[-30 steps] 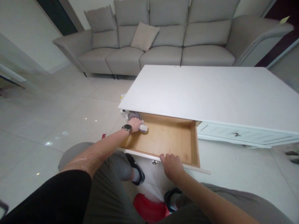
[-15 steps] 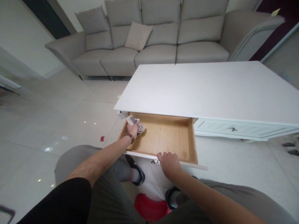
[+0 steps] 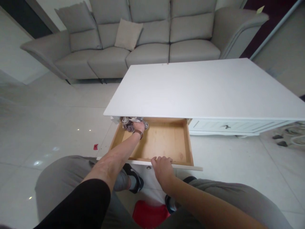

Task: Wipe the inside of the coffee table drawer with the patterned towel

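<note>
Fingers of the left hand point(image 3: 139, 127), in the head view, are closed on a crumpled cloth point(image 3: 129, 127), which lies in the far left corner of the open drawer point(image 3: 164, 136), by the edge of the white desk point(image 3: 188, 90). Those of the right hand point(image 3: 164, 173) grip the drawer's front edge, just right of the knob point(image 3: 149, 167). A grey sofa point(image 3: 147, 52) stands behind the desk.

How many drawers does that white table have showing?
2: the open drawer on the left, and the closed drawer to its right. Any on the far side of the white table would be hidden.
</note>
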`<state>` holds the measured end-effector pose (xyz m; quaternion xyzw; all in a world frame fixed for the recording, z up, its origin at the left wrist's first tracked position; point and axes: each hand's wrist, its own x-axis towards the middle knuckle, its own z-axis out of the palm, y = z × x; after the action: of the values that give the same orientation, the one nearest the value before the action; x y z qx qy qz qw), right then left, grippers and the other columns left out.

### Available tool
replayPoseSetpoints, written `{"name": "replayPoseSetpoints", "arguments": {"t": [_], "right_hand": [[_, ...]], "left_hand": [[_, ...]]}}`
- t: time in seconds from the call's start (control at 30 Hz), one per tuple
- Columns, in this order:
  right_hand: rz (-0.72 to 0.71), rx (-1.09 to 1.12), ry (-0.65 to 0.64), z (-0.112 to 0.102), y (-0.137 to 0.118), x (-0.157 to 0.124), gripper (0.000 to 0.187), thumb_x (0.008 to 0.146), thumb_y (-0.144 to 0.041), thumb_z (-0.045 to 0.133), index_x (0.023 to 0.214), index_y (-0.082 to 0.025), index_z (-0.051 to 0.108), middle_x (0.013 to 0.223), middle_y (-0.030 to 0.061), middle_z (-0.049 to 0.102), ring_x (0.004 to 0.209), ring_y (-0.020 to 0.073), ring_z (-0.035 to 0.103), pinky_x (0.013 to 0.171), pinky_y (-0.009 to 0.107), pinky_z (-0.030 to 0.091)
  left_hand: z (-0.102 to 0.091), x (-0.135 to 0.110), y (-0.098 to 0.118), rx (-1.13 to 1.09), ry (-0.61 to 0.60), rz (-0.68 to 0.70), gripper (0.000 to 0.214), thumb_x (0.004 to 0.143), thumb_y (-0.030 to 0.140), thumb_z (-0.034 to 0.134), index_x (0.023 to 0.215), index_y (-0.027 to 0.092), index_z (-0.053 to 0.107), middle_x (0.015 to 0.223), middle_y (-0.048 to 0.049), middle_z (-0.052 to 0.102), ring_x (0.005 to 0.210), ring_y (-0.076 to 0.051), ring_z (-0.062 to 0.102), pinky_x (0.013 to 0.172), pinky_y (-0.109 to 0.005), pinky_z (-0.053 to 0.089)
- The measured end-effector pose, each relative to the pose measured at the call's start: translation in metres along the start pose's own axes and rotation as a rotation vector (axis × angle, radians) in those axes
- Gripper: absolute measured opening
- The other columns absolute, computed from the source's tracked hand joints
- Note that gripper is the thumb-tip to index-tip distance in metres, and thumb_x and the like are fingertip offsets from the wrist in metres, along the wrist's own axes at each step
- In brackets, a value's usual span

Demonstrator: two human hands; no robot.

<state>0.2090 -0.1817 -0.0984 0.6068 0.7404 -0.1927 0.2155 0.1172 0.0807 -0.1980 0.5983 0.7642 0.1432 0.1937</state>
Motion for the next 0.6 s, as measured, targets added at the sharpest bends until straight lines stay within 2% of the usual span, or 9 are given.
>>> {"name": "replayPoseSetpoints", "arguments": {"t": [0.07,0.13,0.23,0.33,0.4,0.47,0.53,0.6], "right_hand": [[0.010,0.018,0.006,0.000,-0.002,0.000,0.050,0.101,-0.007,0.037,0.148,-0.017,0.051,0.115,0.0227,0.068,0.102,0.0357,0.069,0.080,0.056,0.054],[0.028,0.036,0.015,0.001,-0.003,0.001,0.050,0.100,-0.006,0.037,0.147,-0.017,0.051,0.115,0.0227,0.069,0.102,0.0353,0.069,0.082,0.057,0.054],[0.052,0.039,0.022,0.001,-0.007,0.002,0.051,0.099,-0.004,0.038,0.147,-0.017,0.052,0.113,0.0227,0.069,0.103,0.0348,0.069,0.083,0.057,0.054],[0.066,-0.006,0.019,0.000,-0.010,0.004,0.052,0.098,-0.003,0.039,0.147,-0.015,0.053,0.112,0.0242,0.070,0.101,0.0362,0.070,0.081,0.057,0.054],[0.074,-0.027,0.013,0.000,-0.010,0.005,0.049,0.097,-0.003,0.040,0.140,-0.011,0.059,0.114,0.0256,0.070,0.101,0.0373,0.071,0.081,0.058,0.055],[0.040,-0.036,-0.008,0.000,-0.009,0.005,0.043,0.093,-0.003,0.046,0.131,-0.009,0.067,0.118,0.0264,0.070,0.106,0.0394,0.069,0.083,0.060,0.056],[-0.017,-0.051,-0.021,0.001,-0.007,0.005,0.040,0.090,-0.004,0.052,0.124,-0.010,0.072,0.123,0.0259,0.070,0.112,0.0413,0.067,0.085,0.062,0.056],[-0.037,-0.059,-0.012,0.001,-0.005,0.004,0.038,0.089,-0.004,0.053,0.121,-0.010,0.073,0.121,0.0255,0.071,0.110,0.0409,0.068,0.084,0.061,0.057]], "left_hand": [[0.002,-0.005,0.001,0.031,0.009,-0.034,0.055,0.096,0.021,0.058,0.147,0.006,0.046,0.136,-0.0300,0.065,0.129,-0.034,0.064,0.101,-0.051,0.054],[0.008,-0.014,0.007,0.058,-0.005,-0.038,0.053,0.095,0.022,0.058,0.145,0.008,0.049,0.131,-0.0299,0.068,0.120,-0.036,0.069,0.095,-0.052,0.057],[0.024,-0.037,0.033,0.069,-0.059,0.030,0.042,0.096,0.030,0.060,0.135,0.013,0.061,0.122,-0.0255,0.074,0.113,-0.035,0.073,0.091,-0.047,0.058],[0.051,-0.076,0.079,0.038,-0.171,0.176,0.034,0.096,0.036,0.063,0.125,0.019,0.068,0.120,-0.0188,0.077,0.113,-0.029,0.074,0.091,-0.036,0.058],[0.069,-0.105,0.114,0.014,-0.353,0.406,0.034,0.097,0.031,0.060,0.129,0.022,0.068,0.124,-0.0182,0.076,0.116,-0.027,0.073,0.091,-0.033,0.057],[0.081,-0.129,0.144,-0.026,-0.453,0.564,0.043,0.095,0.027,0.061,0.137,0.026,0.064,0.123,-0.0158,0.076,0.115,-0.027,0.073,0.091,-0.032,0.056],[0.085,-0.142,0.161,-0.038,-0.457,0.639,0.057,0.092,0.023,0.061,0.148,0.028,0.054,0.124,-0.0145,0.076,0.114,-0.029,0.073,0.091,-0.035,0.056],[0.081,-0.143,0.163,-0.016,-0.439,0.693,0.063,0.092,0.019,0.058,0.153,0.028,0.048,0.125,-0.0138,0.076,0.114,-0.029,0.073,0.092,-0.037,0.056]]}}
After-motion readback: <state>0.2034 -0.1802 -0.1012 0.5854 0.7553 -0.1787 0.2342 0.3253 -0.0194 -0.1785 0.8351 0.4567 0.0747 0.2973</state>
